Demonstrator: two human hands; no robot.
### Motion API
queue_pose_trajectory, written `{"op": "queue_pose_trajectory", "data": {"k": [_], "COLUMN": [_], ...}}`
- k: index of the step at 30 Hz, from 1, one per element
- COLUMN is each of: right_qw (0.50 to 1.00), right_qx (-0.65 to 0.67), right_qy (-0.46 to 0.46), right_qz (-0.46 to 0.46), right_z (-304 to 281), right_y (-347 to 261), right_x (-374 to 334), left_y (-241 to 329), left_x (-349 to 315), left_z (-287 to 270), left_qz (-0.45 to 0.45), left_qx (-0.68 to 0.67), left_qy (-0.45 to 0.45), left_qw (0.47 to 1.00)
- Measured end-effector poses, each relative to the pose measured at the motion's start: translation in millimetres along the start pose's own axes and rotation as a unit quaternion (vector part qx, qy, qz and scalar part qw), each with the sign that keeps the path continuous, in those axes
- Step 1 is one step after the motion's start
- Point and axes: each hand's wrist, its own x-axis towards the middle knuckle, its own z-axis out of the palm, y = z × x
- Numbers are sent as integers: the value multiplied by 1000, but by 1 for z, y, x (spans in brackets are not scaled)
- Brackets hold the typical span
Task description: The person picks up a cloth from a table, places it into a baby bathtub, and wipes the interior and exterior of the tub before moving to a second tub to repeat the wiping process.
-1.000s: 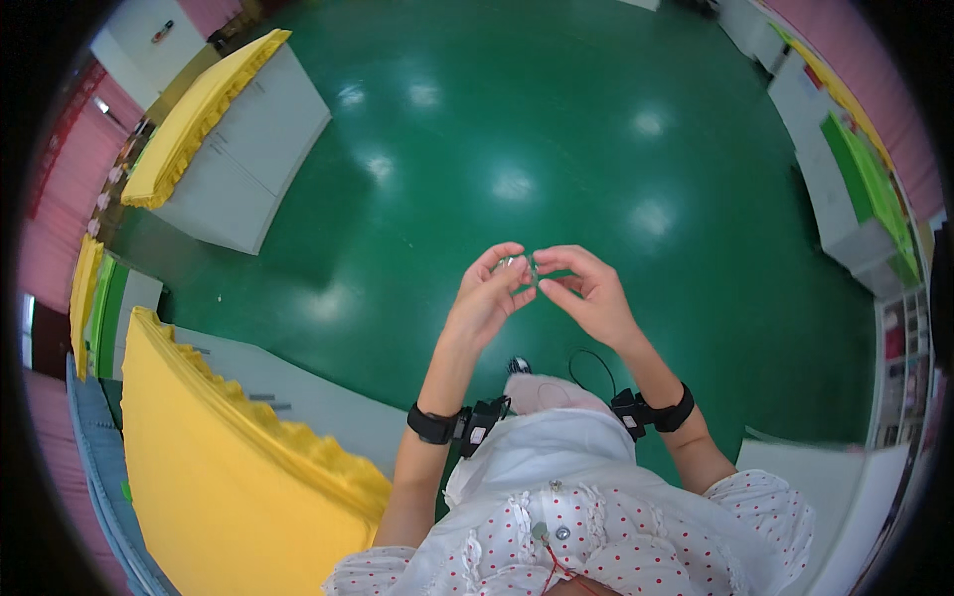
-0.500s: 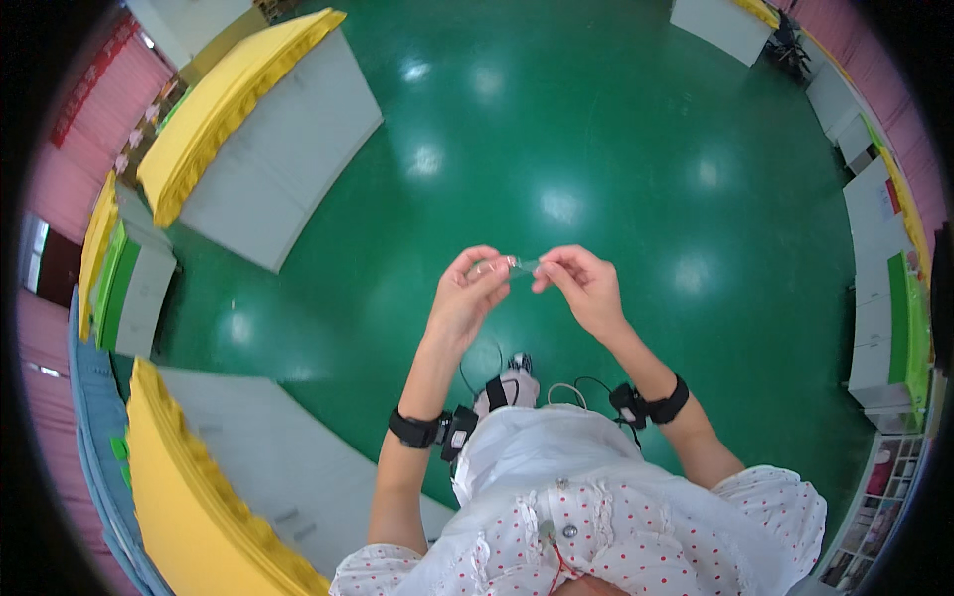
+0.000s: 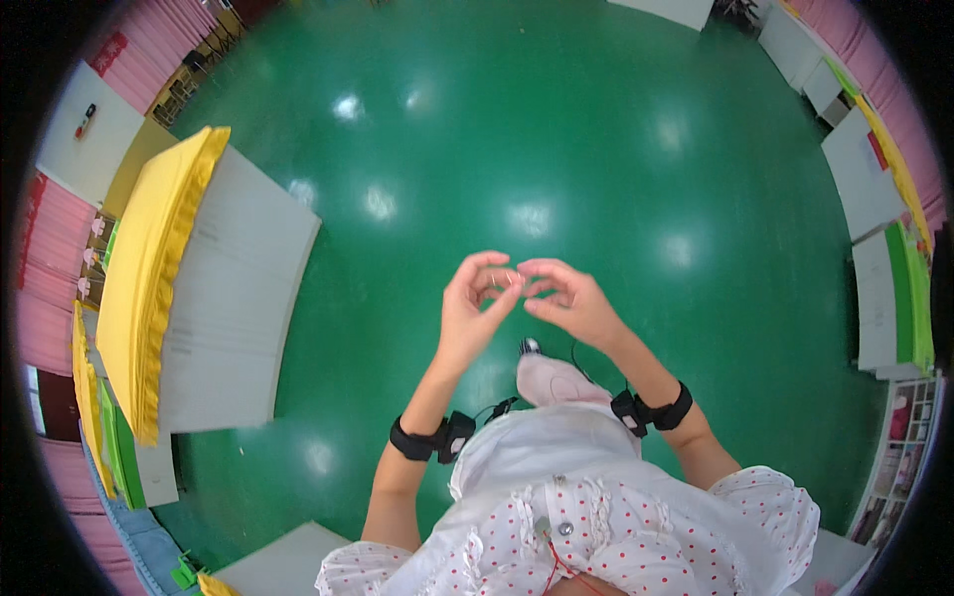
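In front of my body, both hands are raised over the green floor with their fingertips almost meeting. My left hand (image 3: 472, 308) pinches a small clear, shiny piece (image 3: 514, 279) that looks like thin see-through plastic; its exact kind does not show. Close beside it is my right hand (image 3: 576, 303), its fingers curled and the thumb apart from the index finger. Nothing shows between those fingers, though the index fingertip lies at or very near the clear piece. A black strap with a small box sits on each forearm.
Left of me stands a grey-white counter (image 3: 234, 308) with a yellow ruffled cover (image 3: 149, 278). More low cabinets (image 3: 874, 298) with green and yellow tops line the right side, beside an open shelf (image 3: 894, 457). Cables (image 3: 576, 363) hang near my foot on the green floor (image 3: 477, 129).
My hands have drawn together; the clear piece no longer stretches between them, and my right thumb and index finger have parted. I have moved forward and turned, so the counters have shifted in view.
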Motion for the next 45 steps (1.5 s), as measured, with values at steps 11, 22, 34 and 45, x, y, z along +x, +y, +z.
{"op": "queue_pose_trajectory", "data": {"k": [11,22,34,45], "right_qw": [899,830,981,884], "right_qx": [329,472,99,-245], "right_qy": [-171,-193,-121,-180], "right_qz": [232,226,115,-354], "right_z": [-21,-82,-91,-56], "right_y": [13,11,-4,-10], "right_x": [402,745,1181,1621], "left_y": [-28,-64,-67,-108], "left_x": [317,646,1001,1307], "left_z": [-200,-355,-598,-827], "left_qz": [137,188,-18,-17], "left_qx": [243,263,-41,-126], "left_qy": [92,60,73,83], "left_qw": [956,944,996,988]}}
